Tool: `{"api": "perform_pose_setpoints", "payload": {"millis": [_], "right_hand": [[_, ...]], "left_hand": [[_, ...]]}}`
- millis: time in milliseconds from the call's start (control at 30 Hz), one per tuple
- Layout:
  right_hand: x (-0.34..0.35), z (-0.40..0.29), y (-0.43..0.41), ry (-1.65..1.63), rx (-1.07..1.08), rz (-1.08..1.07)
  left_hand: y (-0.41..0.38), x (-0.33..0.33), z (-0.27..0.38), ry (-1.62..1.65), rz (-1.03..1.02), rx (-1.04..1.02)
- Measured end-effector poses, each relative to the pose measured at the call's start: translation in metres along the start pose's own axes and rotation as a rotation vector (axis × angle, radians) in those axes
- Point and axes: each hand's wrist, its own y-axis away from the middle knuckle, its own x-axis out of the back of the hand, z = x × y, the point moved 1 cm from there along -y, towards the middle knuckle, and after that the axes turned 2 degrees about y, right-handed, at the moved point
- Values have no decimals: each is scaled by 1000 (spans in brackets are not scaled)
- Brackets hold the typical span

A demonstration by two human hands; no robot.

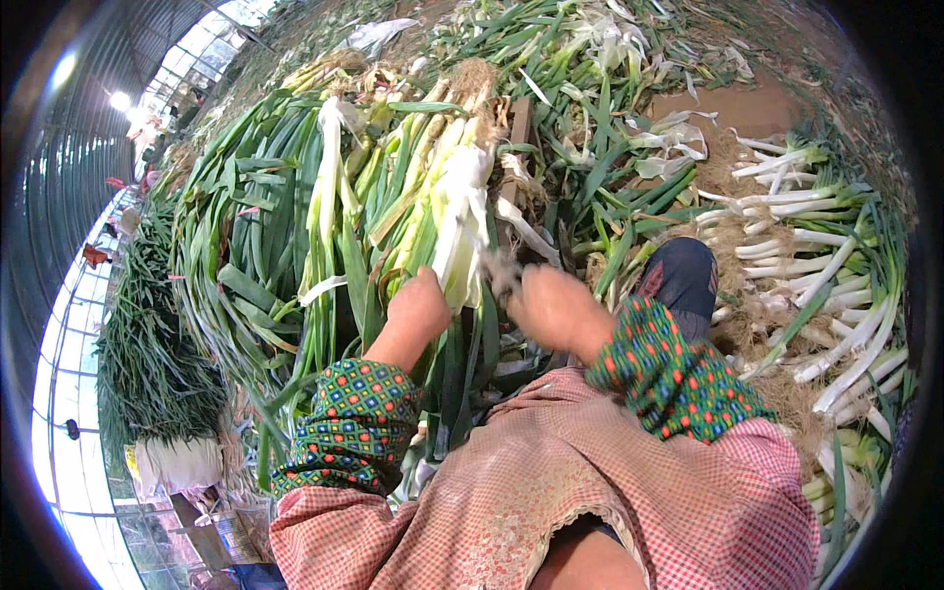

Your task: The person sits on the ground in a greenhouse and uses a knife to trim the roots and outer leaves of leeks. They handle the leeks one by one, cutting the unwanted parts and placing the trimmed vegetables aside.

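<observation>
My left hand [420, 313] is closed at the lower end of a pale, loosened sheath [461, 214] among long green onions [398, 177]. Just right of it is my right hand [560, 310], blurred and with fingers curled. A greyish-brown tuft [503, 273], apparently roots, sticks out at its fingertips; blur hides its exact form. The onions before me lie with roots at the far end and green leaves hanging toward my lap. A white peeled strip [335, 118] drapes over the heap. Between the hands, a white stalk [527, 232] lies beyond my fingers.
At right, green onions with white stalks and roots [796, 265] lie in a long row beside my knee [682, 284]. Leaf scraps [605, 140] cover the ground ahead. A narrow wooden bar [520, 122] borders the heap. At left stands a dark green leafy pile [151, 339].
</observation>
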Motion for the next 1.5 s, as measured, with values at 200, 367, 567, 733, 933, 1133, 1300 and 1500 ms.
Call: {"api": "perform_pose_setpoints", "payload": {"millis": [200, 367, 567, 733, 933, 1133, 1300, 1500], "right_hand": [[-34, 14, -14, 210, 118, -40], [-41, 67, -65, 211, 22, -5], [-23, 8, 15, 98, 92, 22], [-38, 50, -78, 243, 100, 139], [-8, 1, 33, 104, 172, 28], [-2, -5, 37, 90, 197, -10], [-6, 23, -1, 263, 180, 75], [-4, -14, 22, 143, 136, 14]], "left_hand": [[15, -22, -2, -10, 30, 48], [0, -54, 2, 138, 84, -53], [-2, -28, -41, 878, -337, 45], [4, -10, -30, 1292, -576, 90], [10, -1, -43, 1279, -534, -4], [16, 9, -47, 1106, -382, -36], [19, 18, -46, 1029, -334, -116], [30, 31, -58, 1000, -298, -94]]}}
